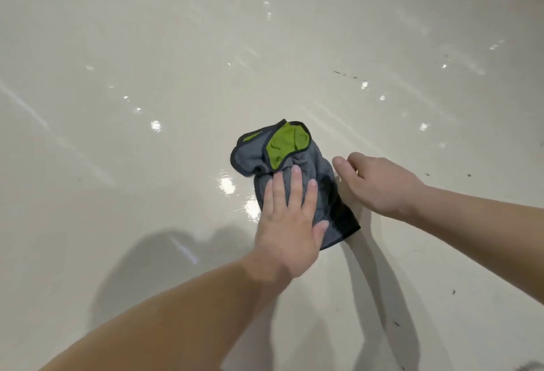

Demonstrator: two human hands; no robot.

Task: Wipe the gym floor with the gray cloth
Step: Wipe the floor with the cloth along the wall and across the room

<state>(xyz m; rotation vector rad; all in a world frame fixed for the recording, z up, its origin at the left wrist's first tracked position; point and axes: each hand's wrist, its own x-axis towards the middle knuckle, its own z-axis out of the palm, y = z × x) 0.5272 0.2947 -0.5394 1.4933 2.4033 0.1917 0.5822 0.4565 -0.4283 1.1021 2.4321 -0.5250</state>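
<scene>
1. Lying bunched on the glossy gym floor [147,46], near the centre of view: the gray cloth [326,195], green lining turned up at its far end.
2. Judging it soft, light and limp, prone to sliding and crumpling on the slick surface; best pinned at its middle under a flat palm, not pinched.
3. Pressing on its near left part with the left hand [287,223], fingers straight and spread, forearm reaching in from near left.
4. Poising the right hand [379,186] just right of the cloth, fingers loosely extended, holding nothing; touching its edge or not, impossible to tell.
</scene>
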